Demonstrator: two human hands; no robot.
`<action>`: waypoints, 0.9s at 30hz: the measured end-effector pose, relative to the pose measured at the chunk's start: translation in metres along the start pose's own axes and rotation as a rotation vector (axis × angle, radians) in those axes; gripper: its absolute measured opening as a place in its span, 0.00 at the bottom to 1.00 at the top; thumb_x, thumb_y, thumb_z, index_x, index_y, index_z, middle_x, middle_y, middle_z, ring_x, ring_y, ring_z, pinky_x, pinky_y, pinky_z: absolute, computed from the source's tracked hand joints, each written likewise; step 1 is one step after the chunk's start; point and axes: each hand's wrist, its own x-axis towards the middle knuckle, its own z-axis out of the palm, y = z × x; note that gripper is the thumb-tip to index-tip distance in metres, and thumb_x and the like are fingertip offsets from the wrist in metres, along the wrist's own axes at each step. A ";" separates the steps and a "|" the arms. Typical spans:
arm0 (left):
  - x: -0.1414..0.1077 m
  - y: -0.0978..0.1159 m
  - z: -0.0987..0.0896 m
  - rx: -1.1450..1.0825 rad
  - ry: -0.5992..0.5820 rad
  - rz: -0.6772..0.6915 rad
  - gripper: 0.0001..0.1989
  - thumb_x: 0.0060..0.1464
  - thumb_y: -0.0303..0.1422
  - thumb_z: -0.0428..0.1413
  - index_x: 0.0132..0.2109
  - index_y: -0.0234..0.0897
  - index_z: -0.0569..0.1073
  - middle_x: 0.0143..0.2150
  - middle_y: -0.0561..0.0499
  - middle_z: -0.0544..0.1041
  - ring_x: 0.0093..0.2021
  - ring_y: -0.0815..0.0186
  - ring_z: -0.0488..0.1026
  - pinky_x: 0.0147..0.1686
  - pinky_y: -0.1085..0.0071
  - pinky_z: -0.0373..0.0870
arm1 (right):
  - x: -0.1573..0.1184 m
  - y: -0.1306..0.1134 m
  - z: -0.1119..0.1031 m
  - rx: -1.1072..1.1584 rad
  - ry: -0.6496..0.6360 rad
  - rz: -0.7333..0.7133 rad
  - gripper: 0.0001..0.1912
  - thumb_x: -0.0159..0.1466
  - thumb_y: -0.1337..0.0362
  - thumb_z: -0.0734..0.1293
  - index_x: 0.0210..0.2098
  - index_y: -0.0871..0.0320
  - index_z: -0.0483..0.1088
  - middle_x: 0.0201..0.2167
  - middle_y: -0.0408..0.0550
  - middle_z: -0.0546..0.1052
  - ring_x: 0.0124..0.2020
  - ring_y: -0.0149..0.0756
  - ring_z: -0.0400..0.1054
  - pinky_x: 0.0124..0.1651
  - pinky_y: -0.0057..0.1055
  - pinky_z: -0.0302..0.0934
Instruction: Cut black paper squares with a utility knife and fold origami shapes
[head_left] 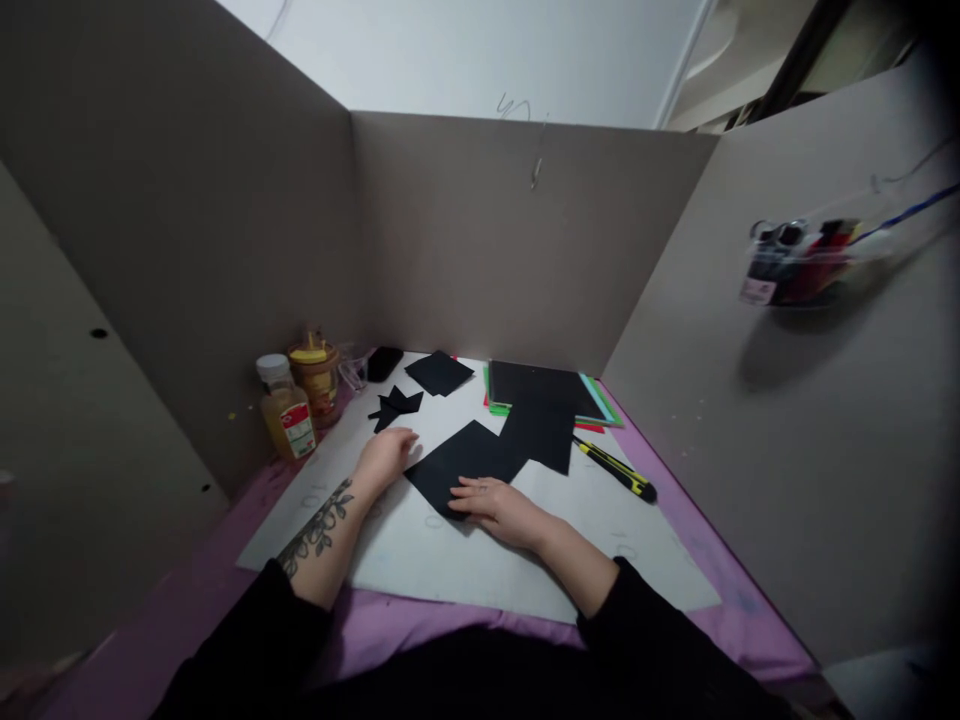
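A square of black paper (466, 458) lies turned cornerwise on the white board before me. My right hand (501, 508) rests flat on its near right part, fingers stretched out. At the paper's left corner is my left hand (384, 462), its fingers curled in together; whether they pinch anything is hidden. Another black paper piece (541, 435) touches the square's right side. Just beyond my left hand sits a folded black paper shape (397, 403) with pointed parts. Farther back lies one more black square (440, 373).
A stack of coloured sheets (536, 385), black on top, lies back right. A yellow-and-black utility knife (619, 470) is beside it. At left stand a bottle (289, 415), a jar (316, 380) and a clear cup (352, 366). Grey panels surround the table; a clear container (806, 265) hangs right.
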 end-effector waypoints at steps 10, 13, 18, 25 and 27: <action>-0.065 0.063 -0.001 -0.234 -0.347 0.244 0.25 0.53 0.41 0.53 0.58 0.41 0.67 0.58 0.44 0.69 0.57 0.52 0.65 0.55 0.59 0.58 | -0.011 -0.009 -0.017 0.269 0.043 0.014 0.11 0.62 0.66 0.62 0.38 0.56 0.76 0.42 0.49 0.78 0.47 0.35 0.70 0.51 0.34 0.62; -0.091 0.072 0.006 -0.322 -0.330 0.201 0.30 0.49 0.42 0.57 0.59 0.40 0.66 0.60 0.42 0.66 0.63 0.47 0.56 0.59 0.53 0.51 | -0.014 -0.014 -0.028 0.320 -0.091 0.032 0.11 0.61 0.66 0.62 0.41 0.56 0.75 0.44 0.48 0.77 0.48 0.36 0.69 0.51 0.34 0.61; -0.097 0.065 0.003 -0.521 -0.244 0.053 0.25 0.48 0.35 0.57 0.55 0.43 0.70 0.56 0.44 0.71 0.58 0.50 0.63 0.57 0.57 0.54 | 0.001 0.001 -0.035 0.183 -0.012 0.312 0.09 0.60 0.64 0.62 0.26 0.59 0.69 0.23 0.41 0.72 0.26 0.29 0.64 0.29 0.26 0.57; -0.093 0.061 -0.006 -0.591 -0.172 -0.167 0.30 0.52 0.35 0.52 0.63 0.41 0.59 0.49 0.42 0.76 0.48 0.51 0.72 0.51 0.59 0.60 | 0.050 0.029 -0.040 0.077 -0.035 0.363 0.11 0.60 0.62 0.62 0.22 0.59 0.63 0.22 0.39 0.65 0.25 0.28 0.58 0.29 0.25 0.52; -0.091 0.059 -0.009 -0.655 -0.134 -0.172 0.28 0.53 0.37 0.52 0.61 0.40 0.62 0.52 0.42 0.74 0.52 0.52 0.69 0.53 0.60 0.59 | 0.054 0.028 -0.046 0.149 -0.056 0.293 0.07 0.59 0.64 0.62 0.25 0.59 0.66 0.26 0.41 0.69 0.28 0.30 0.62 0.33 0.26 0.56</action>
